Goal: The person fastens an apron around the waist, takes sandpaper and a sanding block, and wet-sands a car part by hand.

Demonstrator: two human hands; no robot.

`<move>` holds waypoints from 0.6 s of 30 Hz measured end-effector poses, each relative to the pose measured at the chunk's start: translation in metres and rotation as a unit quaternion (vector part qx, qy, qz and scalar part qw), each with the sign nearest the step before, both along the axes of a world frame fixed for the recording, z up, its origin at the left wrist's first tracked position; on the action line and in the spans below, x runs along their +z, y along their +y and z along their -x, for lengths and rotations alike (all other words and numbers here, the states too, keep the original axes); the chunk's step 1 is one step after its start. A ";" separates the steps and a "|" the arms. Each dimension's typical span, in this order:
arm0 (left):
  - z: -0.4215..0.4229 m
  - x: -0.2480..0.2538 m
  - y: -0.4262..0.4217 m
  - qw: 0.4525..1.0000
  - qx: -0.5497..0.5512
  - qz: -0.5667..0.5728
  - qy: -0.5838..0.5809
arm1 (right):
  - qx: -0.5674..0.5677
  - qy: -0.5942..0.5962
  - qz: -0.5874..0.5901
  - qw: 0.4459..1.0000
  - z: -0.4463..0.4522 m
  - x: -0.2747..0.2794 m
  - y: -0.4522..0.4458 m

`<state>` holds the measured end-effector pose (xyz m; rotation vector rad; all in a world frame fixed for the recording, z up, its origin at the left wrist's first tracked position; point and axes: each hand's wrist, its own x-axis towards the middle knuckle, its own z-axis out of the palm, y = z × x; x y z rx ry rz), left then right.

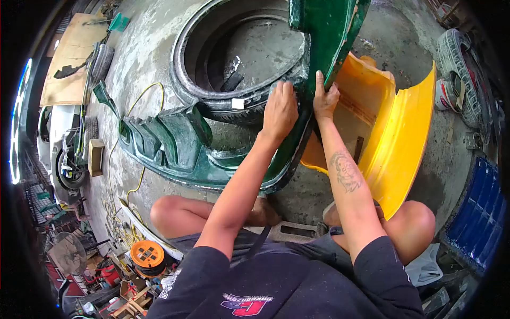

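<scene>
A large dark green car bumper (pixel 180 143) leans over a black tire (pixel 183 80) lying flat on the floor. My right hand (pixel 325 98) is closed on the bumper's edge, its thumb raised along the green surface. Close beside it, my left hand (pixel 281 110) is closed with curled fingers at the bumper's inner side, near the tire. What those fingers hold, if anything, is hidden. A small white piece (pixel 238 103) rests on the tire's rim, left of my left hand. Behind my right forearm stands a yellow plastic body panel (pixel 404 143).
An orange cable reel (pixel 147 254) stands at lower left amid tools, with a yellow hose (pixel 139 183) across the floor. A worn tire (pixel 457 69) and a paint can (pixel 449 95) are at right, above a blue panel (pixel 475 212). A wooden board (pixel 71 53) lies upper left.
</scene>
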<state>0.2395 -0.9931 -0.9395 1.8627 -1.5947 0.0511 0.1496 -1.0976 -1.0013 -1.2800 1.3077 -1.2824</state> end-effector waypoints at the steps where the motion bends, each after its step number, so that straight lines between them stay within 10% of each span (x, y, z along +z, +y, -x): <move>1: 0.003 0.004 -0.007 1.000 -0.011 0.016 -0.007 | -0.006 0.003 -0.003 1.000 0.000 -0.001 0.001; 18: -0.004 0.003 0.024 0.998 -0.054 -0.014 0.030 | 0.003 0.002 0.048 0.999 0.000 -0.005 -0.002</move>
